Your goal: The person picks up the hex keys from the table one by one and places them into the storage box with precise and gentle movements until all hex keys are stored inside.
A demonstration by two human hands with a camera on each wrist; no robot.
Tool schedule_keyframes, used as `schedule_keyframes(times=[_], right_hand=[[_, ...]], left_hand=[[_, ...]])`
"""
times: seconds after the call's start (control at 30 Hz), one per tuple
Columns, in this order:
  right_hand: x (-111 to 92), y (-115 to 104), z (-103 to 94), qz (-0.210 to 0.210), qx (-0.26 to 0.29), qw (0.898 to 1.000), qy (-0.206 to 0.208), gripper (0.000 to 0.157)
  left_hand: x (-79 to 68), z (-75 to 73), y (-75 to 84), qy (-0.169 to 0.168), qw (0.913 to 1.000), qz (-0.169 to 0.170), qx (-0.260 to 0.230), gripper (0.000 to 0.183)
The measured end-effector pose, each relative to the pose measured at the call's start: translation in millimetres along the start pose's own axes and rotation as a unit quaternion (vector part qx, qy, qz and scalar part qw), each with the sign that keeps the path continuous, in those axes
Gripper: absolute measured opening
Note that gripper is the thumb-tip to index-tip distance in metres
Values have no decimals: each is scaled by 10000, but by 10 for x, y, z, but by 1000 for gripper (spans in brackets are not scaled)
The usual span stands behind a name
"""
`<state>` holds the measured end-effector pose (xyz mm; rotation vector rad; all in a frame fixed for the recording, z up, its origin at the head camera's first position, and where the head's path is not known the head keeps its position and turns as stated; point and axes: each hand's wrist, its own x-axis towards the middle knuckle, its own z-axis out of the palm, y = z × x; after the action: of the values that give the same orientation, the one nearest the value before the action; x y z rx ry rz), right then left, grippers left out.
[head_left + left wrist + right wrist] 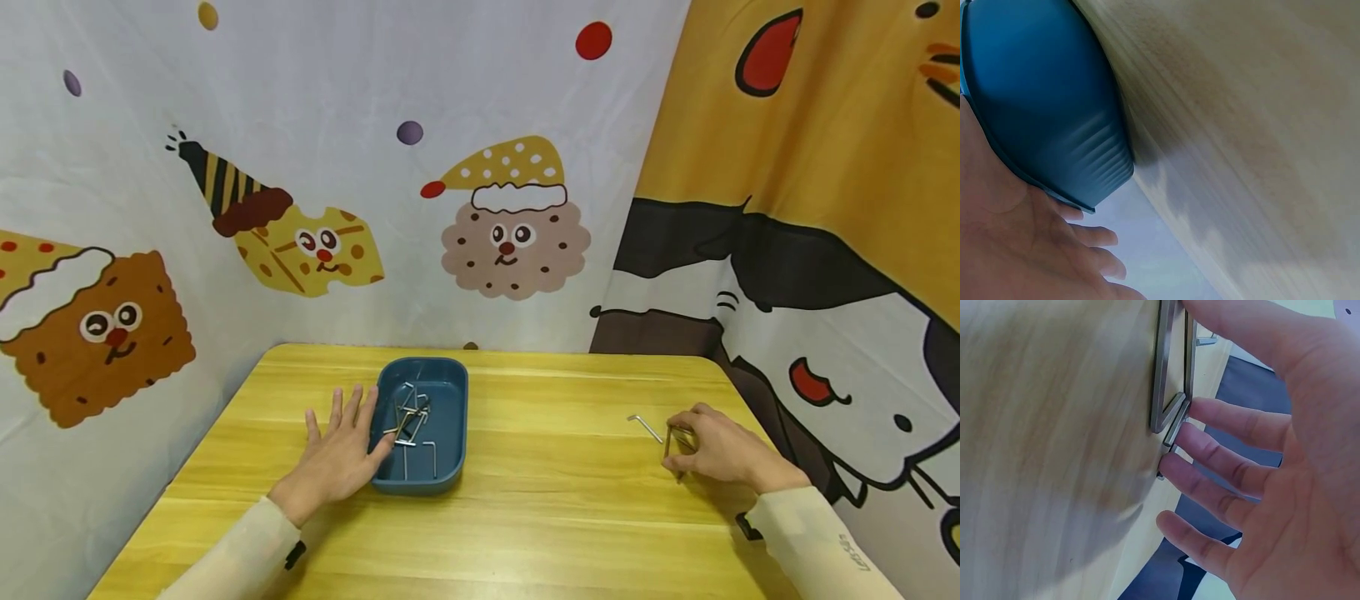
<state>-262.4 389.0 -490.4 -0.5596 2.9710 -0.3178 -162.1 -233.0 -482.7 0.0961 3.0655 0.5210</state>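
A blue tray (447, 387) stands left of the middle of the table, with several L-shaped hex keys (434, 460) lying loosely inside. My left hand (337, 454) rests against its left rim, fingers spread and straight, the thumb reaching over the edge. In the left wrist view the palm lies along the rim of the tray (1041, 81). Over at the right, my right hand (716, 450) pinches brownish hex keys (667, 442) between thumb and fingertips. The right wrist view has these bent keys (1161, 369) close to the tabletop. A silver hex key (647, 428) lies just left of that hand.
The wooden table (555, 517) reaches a patterned curtain (510, 317) at the back. Another cartoon curtain (855, 350) hangs along the right side. Wood surface stretches between the tray and my right hand.
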Motion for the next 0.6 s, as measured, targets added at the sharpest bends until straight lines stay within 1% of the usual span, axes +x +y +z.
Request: schedule_keyframes(times=[0.43,0.6], right_hand=[[26,-63,-6,102,-13,9999,5,77],[40,-85,-16,81,35,10000,-5,78]], left_hand=[[-9,15,-10,-11,10000,4,10,92],[-2,5,3,-27,10000,11,0,92]])
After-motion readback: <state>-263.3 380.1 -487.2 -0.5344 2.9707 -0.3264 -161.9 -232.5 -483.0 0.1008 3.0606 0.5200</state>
